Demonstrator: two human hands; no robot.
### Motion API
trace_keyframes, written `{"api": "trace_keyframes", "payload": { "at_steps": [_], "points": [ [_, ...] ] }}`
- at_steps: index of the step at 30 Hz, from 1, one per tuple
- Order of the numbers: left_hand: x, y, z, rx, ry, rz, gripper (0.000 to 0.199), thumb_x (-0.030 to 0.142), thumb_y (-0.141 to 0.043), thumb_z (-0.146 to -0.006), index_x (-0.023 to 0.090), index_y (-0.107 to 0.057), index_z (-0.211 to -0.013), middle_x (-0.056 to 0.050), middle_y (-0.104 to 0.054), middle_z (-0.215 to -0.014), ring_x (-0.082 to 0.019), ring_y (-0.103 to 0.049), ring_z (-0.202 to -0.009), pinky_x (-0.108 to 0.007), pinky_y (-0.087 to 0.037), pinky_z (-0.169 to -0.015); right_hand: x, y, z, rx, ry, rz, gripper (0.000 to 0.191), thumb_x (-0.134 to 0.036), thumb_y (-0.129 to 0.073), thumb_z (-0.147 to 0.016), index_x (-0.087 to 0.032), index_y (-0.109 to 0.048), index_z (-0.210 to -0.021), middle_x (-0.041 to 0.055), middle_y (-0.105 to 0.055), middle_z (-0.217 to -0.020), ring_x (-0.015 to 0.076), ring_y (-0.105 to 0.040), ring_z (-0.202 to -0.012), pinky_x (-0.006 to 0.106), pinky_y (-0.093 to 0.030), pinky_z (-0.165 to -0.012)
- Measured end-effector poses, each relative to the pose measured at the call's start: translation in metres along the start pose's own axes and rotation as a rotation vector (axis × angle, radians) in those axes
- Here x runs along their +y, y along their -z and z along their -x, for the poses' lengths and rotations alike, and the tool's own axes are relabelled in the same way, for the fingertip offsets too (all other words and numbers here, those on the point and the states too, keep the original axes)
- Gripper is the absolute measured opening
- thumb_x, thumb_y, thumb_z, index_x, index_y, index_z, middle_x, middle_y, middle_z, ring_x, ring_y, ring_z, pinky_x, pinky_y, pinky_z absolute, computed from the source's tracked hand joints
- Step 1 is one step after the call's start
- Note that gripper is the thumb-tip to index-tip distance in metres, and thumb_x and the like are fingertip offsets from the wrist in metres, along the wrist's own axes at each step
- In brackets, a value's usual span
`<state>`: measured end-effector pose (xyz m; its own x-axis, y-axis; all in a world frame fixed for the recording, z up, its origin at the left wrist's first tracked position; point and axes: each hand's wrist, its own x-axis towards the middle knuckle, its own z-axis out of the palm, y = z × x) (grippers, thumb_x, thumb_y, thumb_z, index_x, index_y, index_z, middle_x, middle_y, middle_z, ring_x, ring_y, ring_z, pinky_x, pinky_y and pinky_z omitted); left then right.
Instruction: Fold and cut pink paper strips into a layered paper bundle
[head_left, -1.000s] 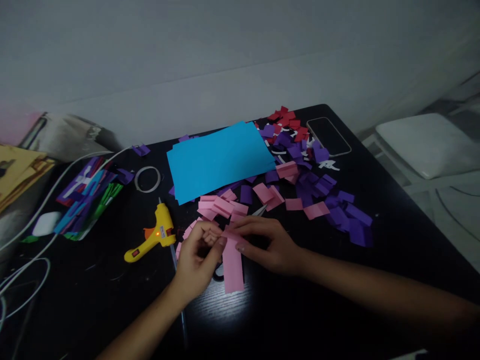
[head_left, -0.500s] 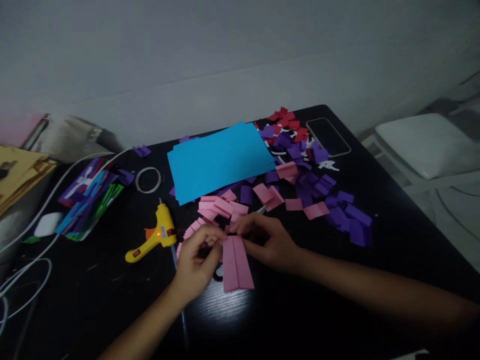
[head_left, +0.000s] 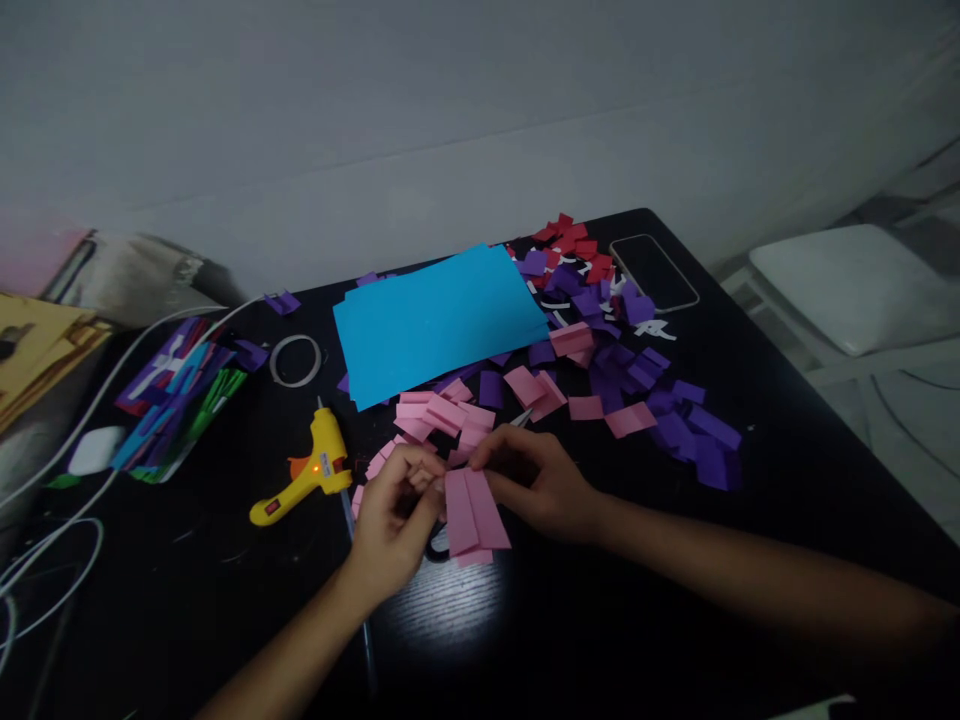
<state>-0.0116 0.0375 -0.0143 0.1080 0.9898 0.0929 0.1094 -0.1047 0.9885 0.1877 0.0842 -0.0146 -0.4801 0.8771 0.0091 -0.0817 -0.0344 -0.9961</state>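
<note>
Between my two hands hangs a folded strip of pink paper point(head_left: 474, 515), its creases running lengthwise and its lower end fanned a little apart. My left hand point(head_left: 397, 515) pinches its upper left edge. At the upper right corner, the fingers of my right hand point(head_left: 536, 483) are closed on the same paper. Just beyond my hands lie small pink paper pieces point(head_left: 444, 415). A pair of scissors is partly hidden beneath my hands; its blade tip point(head_left: 521, 418) and a dark handle loop point(head_left: 436, 548) show.
A yellow glue gun point(head_left: 328, 450) with a lit orange light lies left. Blue sheets point(head_left: 442, 325) are stacked at the back. Purple pieces point(head_left: 679, 435) and red pieces point(head_left: 574, 235) are scattered right, near a phone point(head_left: 654, 272). A tape ring point(head_left: 295, 360) and white cables point(head_left: 97, 545) lie left.
The lower end of the pink paper has lifted slightly and its layers have spread, with a back layer now showing below. Both hands stay in nearly the same place.
</note>
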Motion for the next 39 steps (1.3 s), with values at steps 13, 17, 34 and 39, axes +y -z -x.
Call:
{"api": "trace_keyframes", "payload": {
  "at_steps": [13,17,34,39],
  "points": [
    [0.002,0.001,0.000,-0.004,-0.079,-0.127,0.016,0.010,-0.053,-0.096,0.022,-0.063,-0.095,0.005,-0.054,-0.068,-0.009,-0.050,-0.057,-0.018,-0.041,-0.055,0.007,0.003,0.000,0.300,0.087,-0.193,0.025,-0.015,-0.056,-0.088,-0.023,-0.058,-0.112,0.0032,-0.061,-0.100,0.0148,-0.060,-0.079,0.029,-0.051,-0.067],
    [0.002,0.001,0.000,-0.001,-0.079,-0.132,0.016,0.009,-0.054,-0.093,0.021,-0.063,-0.093,0.005,-0.054,-0.067,-0.010,-0.051,-0.056,-0.019,-0.041,-0.054,0.009,0.002,-0.003,0.372,0.089,-0.111,0.024,-0.013,-0.053,-0.089,-0.023,-0.058,-0.110,0.0037,-0.060,-0.101,0.0156,-0.058,-0.082,0.031,-0.049,-0.072],
    [0.004,0.000,-0.001,0.006,-0.085,-0.178,0.014,0.010,-0.056,-0.092,0.021,-0.064,-0.091,0.005,-0.054,-0.067,-0.010,-0.050,-0.056,-0.019,-0.041,-0.053,0.010,0.001,-0.001,0.327,0.062,-0.003,0.015,-0.016,-0.056,-0.092,-0.022,-0.060,-0.106,0.0032,-0.062,-0.098,0.0164,-0.060,-0.084,0.031,-0.049,-0.072],
    [0.003,0.001,0.000,-0.005,-0.070,-0.191,0.014,0.011,-0.056,-0.093,0.022,-0.064,-0.093,0.005,-0.055,-0.067,-0.010,-0.050,-0.056,-0.020,-0.041,-0.053,0.009,-0.001,0.003,0.316,0.123,0.119,0.013,-0.016,-0.053,-0.097,-0.022,-0.059,-0.107,0.0023,-0.061,-0.093,0.0158,-0.060,-0.080,0.030,-0.048,-0.071]
  ]
}}
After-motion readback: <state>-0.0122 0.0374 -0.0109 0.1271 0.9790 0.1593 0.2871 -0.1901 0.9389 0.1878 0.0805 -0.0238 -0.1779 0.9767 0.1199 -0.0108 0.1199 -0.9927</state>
